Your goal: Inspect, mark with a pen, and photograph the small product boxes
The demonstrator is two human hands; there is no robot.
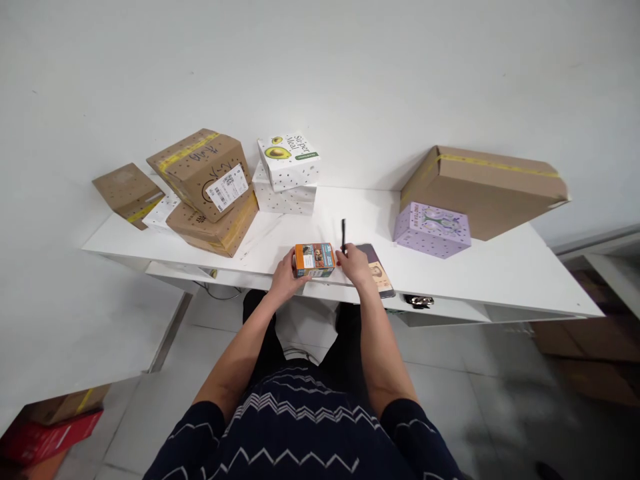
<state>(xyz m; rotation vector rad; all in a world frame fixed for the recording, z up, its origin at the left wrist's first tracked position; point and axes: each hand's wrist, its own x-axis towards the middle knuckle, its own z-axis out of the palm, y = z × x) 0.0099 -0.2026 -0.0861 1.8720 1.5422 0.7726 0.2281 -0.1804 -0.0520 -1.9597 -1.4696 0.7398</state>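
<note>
White wall behind, white table (500, 273) in front, grey tile floor underneath. From where I'm watching, the left hand (285, 277) is cupped on the left end of a small orange box (314, 259) that sits at the near edge of the table, fingers curled against its side. The right hand (356, 265) is just beside the box at its 3 o'clock, fingers pinching a black pen (343, 235) that stands nearly upright. Under that hand lies a dark phone (380, 272). Over at 2 o'clock there's a lilac box (433, 230) touching a big brown carton (487, 190). At 12 o'clock, two white dotted boxes (287, 172) are stacked, avocado print on top. At 10 o'clock, taped cardboard boxes (207, 183) are piled up.
</note>
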